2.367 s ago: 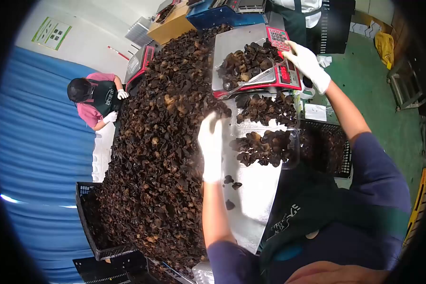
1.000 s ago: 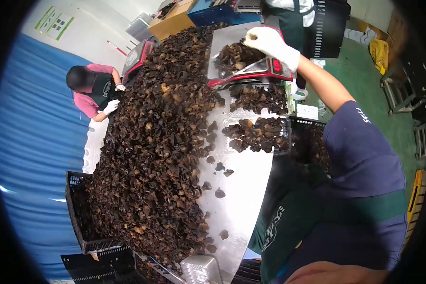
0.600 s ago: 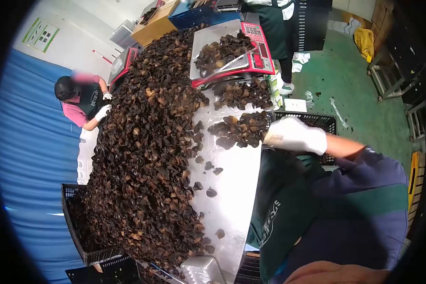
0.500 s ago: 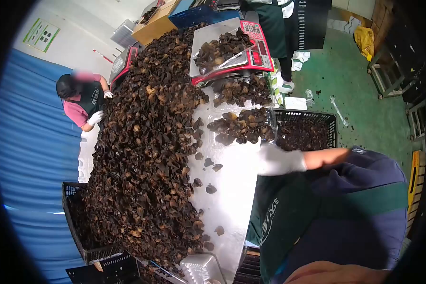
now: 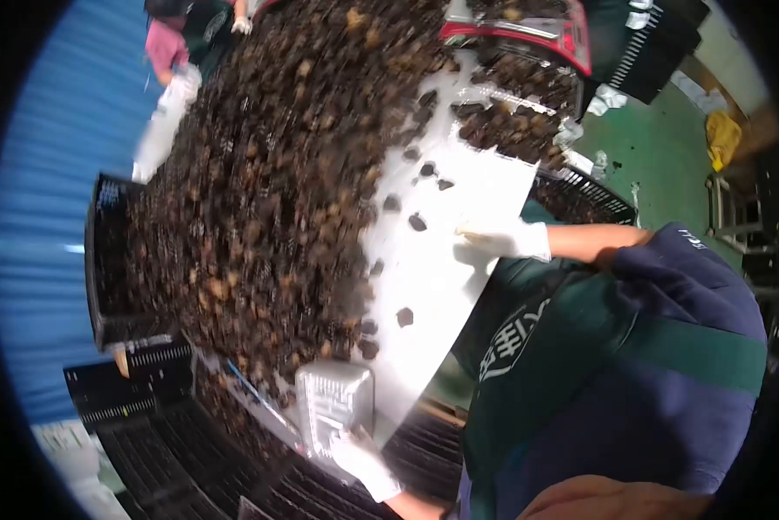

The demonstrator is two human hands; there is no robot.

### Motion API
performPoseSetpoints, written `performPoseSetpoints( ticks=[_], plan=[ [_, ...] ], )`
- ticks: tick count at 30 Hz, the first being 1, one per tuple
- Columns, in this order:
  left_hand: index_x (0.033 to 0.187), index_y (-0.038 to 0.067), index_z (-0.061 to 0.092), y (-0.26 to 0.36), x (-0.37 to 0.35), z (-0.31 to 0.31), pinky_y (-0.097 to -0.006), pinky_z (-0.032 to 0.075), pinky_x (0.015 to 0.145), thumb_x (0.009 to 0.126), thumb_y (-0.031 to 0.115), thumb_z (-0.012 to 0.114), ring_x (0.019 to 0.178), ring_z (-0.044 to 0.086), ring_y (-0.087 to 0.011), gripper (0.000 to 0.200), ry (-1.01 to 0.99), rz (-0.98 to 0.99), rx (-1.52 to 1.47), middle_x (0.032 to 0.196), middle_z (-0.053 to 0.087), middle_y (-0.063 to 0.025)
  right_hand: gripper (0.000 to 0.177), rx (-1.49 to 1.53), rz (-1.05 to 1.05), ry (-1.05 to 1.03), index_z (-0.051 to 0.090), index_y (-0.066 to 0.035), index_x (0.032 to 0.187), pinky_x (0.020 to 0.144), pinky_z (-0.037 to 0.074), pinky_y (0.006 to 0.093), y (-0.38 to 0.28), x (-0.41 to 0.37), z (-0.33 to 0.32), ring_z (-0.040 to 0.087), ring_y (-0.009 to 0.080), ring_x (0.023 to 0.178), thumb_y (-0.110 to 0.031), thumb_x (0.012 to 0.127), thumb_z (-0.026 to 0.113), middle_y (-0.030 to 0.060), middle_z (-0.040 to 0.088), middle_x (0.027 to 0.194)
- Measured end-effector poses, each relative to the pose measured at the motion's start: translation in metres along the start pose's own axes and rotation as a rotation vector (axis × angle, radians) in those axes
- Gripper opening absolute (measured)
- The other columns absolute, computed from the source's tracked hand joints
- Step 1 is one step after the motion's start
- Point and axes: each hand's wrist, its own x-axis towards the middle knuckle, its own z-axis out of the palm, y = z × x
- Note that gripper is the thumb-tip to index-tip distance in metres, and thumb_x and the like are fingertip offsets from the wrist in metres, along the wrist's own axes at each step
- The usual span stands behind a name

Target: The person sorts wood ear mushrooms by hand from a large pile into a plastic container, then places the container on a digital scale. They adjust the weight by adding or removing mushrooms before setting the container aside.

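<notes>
My left hand (image 5: 363, 464), in a white glove, is at the near end of a clear plastic tray (image 5: 336, 390), its fingers closed on the rim. The tray seems to be part of a stack at the corner of the pile. My right hand (image 5: 498, 238), also gloved, is above the white tabletop (image 5: 433, 286) with its fingers stretched out and nothing in them. Dark brown pieces that look like wood ear mushrooms (image 5: 259, 191) form a large heap beside the bare strip. A few loose pieces (image 5: 417, 223) lie near my right hand.
Filled trays (image 5: 511, 130) stand beside a red-edged scale (image 5: 528, 39). Black crates are at the pile's left edge (image 5: 95, 260) and behind my right arm (image 5: 593, 195). A co-worker in pink sleeves (image 5: 164, 48) is across the table.
The view has swung down toward the tray stack. My left hand has come into view and onto the tray. My right hand has moved away from the filled trays.
</notes>
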Motion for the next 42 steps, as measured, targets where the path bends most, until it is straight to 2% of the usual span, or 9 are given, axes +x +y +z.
performPoseSetpoints(
  ticks=[4, 10, 12, 13, 18, 25, 29, 34, 42],
  plan=[
    [0.082, 0.004, 0.062, -0.01, 0.004, -0.007, -0.0407, 0.048, 0.07, 0.07, 0.006, 0.08, 0.076, 0.061, -0.0297, 0.022, -0.067, 0.086, -0.139, 0.083, 0.063, -0.0103, 0.021, -0.753, -0.274, 0.046, 0.067, -0.009, 0.099, 0.081, 0.047, 0.0369, -0.024, 0.01, -0.019, 0.059, 0.0224, 0.091, -0.002, 0.079, 0.065, 0.0014, 0.062, 0.095],
    [0.081, 0.004, 0.061, -0.011, 0.009, -0.017, -0.0372, 0.048, 0.069, 0.069, 0.001, 0.08, 0.073, 0.059, -0.0276, 0.022, -0.121, 0.058, -0.221, 0.079, 0.06, -0.0082, 0.015, -0.678, -0.247, 0.064, 0.067, -0.009, 0.097, 0.081, 0.047, 0.0378, -0.024, 0.01, -0.015, 0.059, 0.025, 0.09, -0.005, 0.083, 0.066, 0.0056, 0.062, 0.094],
    [0.089, 0.003, 0.064, -0.021, 0.006, -0.003, -0.034, 0.049, 0.069, 0.074, -0.003, 0.076, 0.073, 0.059, -0.0262, 0.02, -0.165, -0.269, -0.873, 0.082, 0.06, -0.0086, 0.022, -0.717, -0.189, 0.087, 0.066, -0.008, 0.104, 0.082, 0.048, 0.0398, -0.022, 0.015, -0.015, 0.06, 0.0288, 0.092, -0.019, 0.085, 0.065, 0.0093, 0.062, 0.101],
    [0.088, 0.006, 0.065, -0.009, 0.017, -0.027, -0.0415, 0.049, 0.065, 0.075, 0.0, 0.072, 0.073, 0.058, -0.0303, 0.016, -0.073, 0.183, -0.224, 0.079, 0.057, -0.0093, 0.026, -0.633, -0.036, 0.126, 0.065, -0.01, 0.106, 0.078, 0.05, 0.0382, -0.032, 0.025, -0.009, 0.061, 0.0276, 0.089, -0.021, 0.083, 0.067, 0.0102, 0.062, 0.102],
    [0.091, 0.006, 0.067, 0.001, 0.013, -0.045, -0.0385, 0.047, 0.057, 0.079, -0.003, 0.072, 0.064, 0.057, -0.0273, 0.016, 0.27, 0.053, -0.182, 0.076, 0.057, -0.0087, 0.024, -0.599, 0.08, 0.14, 0.067, -0.008, 0.106, 0.079, 0.051, 0.0359, -0.06, 0.08, 0.02, 0.062, 0.0275, 0.09, -0.012, 0.082, 0.069, 0.0072, 0.063, 0.095],
    [0.101, 0.007, 0.068, 0.086, -0.016, -0.062, -0.0329, 0.041, 0.054, 0.09, 0.009, 0.07, 0.061, 0.051, -0.0201, 0.012, 0.576, 0.17, -0.076, 0.075, 0.057, -0.0057, 0.014, -0.6, -0.432, -0.322, 0.066, -0.011, 0.091, 0.075, 0.05, 0.0349, -0.079, 0.096, 0.08, 0.063, 0.0227, 0.086, -0.015, 0.078, 0.062, 0.0067, 0.065, 0.094],
    [0.105, 0.006, 0.068, 0.135, -0.033, -0.055, -0.0339, 0.045, 0.056, 0.079, -0.005, 0.075, 0.064, 0.054, -0.0218, 0.029, 0.431, 0.215, -0.232, 0.075, 0.058, -0.006, 0.01, -0.616, -0.844, -0.535, 0.062, -0.011, 0.081, 0.075, 0.048, 0.0359, -0.066, 0.076, 0.117, 0.061, 0.0213, 0.091, -0.02, 0.077, 0.059, 0.0058, 0.064, 0.097],
    [0.108, 0.007, 0.066, 0.175, -0.023, -0.023, -0.0347, 0.04, 0.041, 0.081, 0.0, 0.067, 0.042, 0.05, -0.0221, 0.028, 0.173, 0.414, -0.563, 0.057, 0.055, -0.0058, 0.013, -0.739, -0.648, -0.182, 0.067, -0.012, 0.084, 0.077, 0.045, 0.0402, -0.023, 0.155, 0.069, 0.056, 0.0227, 0.093, -0.019, 0.074, 0.062, 0.006, 0.062, 0.097],
    [0.11, 0.01, 0.066, 0.231, 0.021, 0.042, -0.0362, 0.05, 0.068, 0.078, 0.023, 0.073, 0.084, 0.06, -0.0217, 0.035, -0.153, 0.634, -0.453, 0.096, 0.062, -0.0045, 0.019, -0.593, -0.527, -0.024, 0.072, -0.016, 0.098, 0.083, 0.041, 0.0363, -0.026, 0.19, -0.006, 0.057, 0.0211, 0.095, -0.022, 0.083, 0.062, 0.0018, 0.063, 0.092]
  ],
)
